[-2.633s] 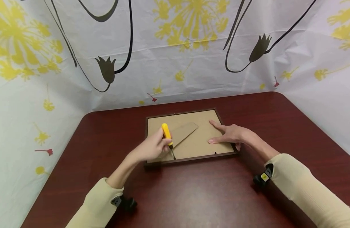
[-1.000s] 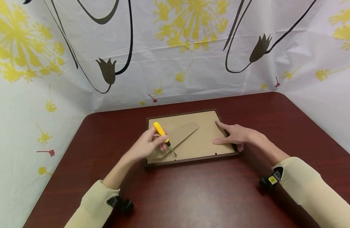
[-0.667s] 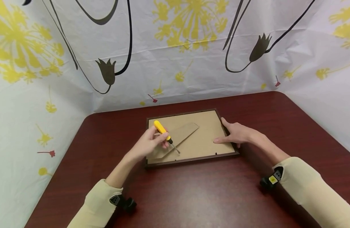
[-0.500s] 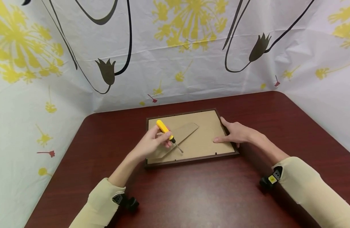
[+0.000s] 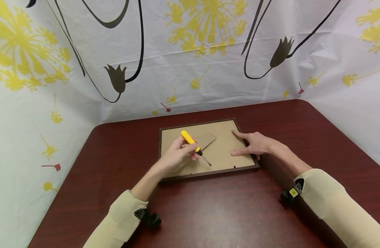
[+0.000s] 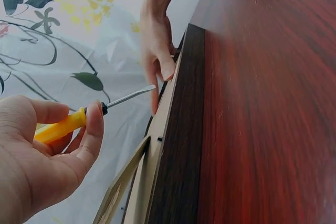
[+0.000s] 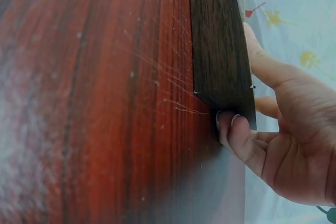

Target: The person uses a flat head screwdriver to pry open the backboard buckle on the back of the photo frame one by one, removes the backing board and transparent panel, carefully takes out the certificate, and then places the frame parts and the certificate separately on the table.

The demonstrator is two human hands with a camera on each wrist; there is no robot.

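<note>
A picture frame (image 5: 208, 173) lies back side up on the table, its tan backing board and slanting stand flap (image 5: 205, 140) showing. My left hand (image 5: 174, 156) holds a screwdriver (image 5: 187, 137) by its yellow handle. Its flat metal tip points right and down, above the board in the left wrist view. A small black tab (image 5: 234, 167) stands at the near rim, right of the tip. My right hand (image 5: 256, 144) grips the frame's right end. Two of its fingers spread onto the board, while curled fingertips (image 7: 239, 129) press at the outer corner in the right wrist view.
The dark red wooden table (image 5: 208, 210) extends around the frame on every side. A white sheet with a flower print (image 5: 190, 86) hangs behind and beside the table. Each wrist carries a small black camera, such as the one on the left wrist (image 5: 152, 220).
The screwdriver tip has lifted from a tab at the frame's near left rim, and my left hand has carried it rightward. My right hand's upper finger slid to the frame's edge, then back onto the board.
</note>
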